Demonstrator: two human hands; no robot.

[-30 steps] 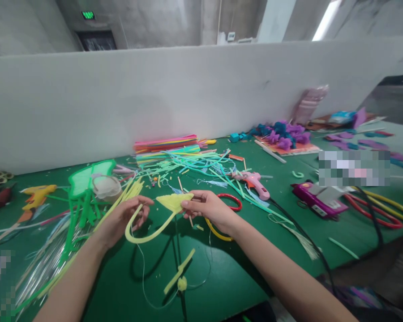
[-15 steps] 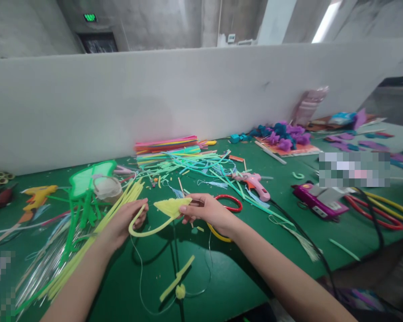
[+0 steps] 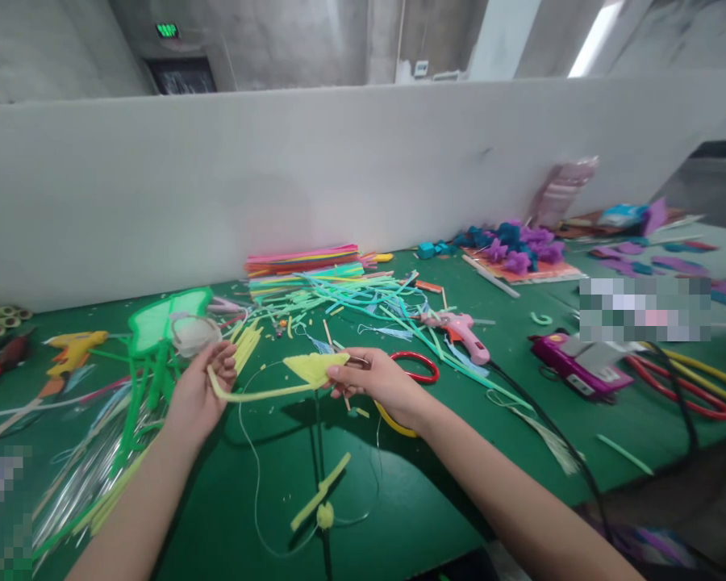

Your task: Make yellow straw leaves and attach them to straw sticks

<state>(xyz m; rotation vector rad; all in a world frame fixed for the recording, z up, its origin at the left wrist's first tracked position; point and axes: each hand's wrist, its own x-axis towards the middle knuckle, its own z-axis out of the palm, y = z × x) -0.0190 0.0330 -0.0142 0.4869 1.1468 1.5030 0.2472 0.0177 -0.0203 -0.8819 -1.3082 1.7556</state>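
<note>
A yellow fuzzy triangular piece (image 3: 308, 368) with a long yellow stem (image 3: 266, 396) trailing left is pinched in my right hand (image 3: 363, 378), over the green table (image 3: 266, 476). Scissors' metal shows at those fingers, red handle (image 3: 420, 367) and yellow handle (image 3: 393, 421) beyond. My left hand (image 3: 206, 383) has its fingers curled round the bent left end of the stem. Below lie a yellow strip (image 3: 320, 492) and a small yellow pompom (image 3: 325, 516) with a loop of clear thread round them.
Yellow and pink glue guns (image 3: 76, 352) (image 3: 463, 335) lie left and right. Multicoloured pipe cleaners (image 3: 302, 262) are piled at the back. A green fuzzy shape (image 3: 169, 319) stands left; a magenta device (image 3: 581, 367), cables and purple flowers (image 3: 520, 246) are at right.
My left hand has moved left and slightly up along with the stem's end. The stem is now straighter, with a sharper bend at that hand. My right hand has barely moved.
</note>
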